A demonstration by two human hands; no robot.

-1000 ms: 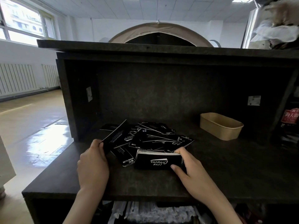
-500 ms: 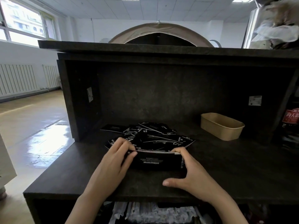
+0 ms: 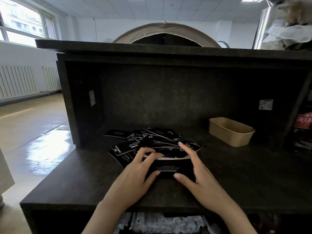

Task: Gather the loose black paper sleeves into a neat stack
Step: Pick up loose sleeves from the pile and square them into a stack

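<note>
At the frame's centre, the left hand and right hand pinch the stack of thin black paper sleeves with spread fingers; it looks light and slippery, best held by its short ends.

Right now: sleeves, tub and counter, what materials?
Sleeves: thin matte black card, white print; stack edges show pale layers. Tub: likely kraft paperboard, plain brown, rolled rim. Counter: dark speckled matte board, possibly laminate or stone-look.

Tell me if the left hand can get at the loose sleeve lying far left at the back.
Probably yes: the left hand holds the stack, but nothing stands between it and the far-left sleeve.
</note>
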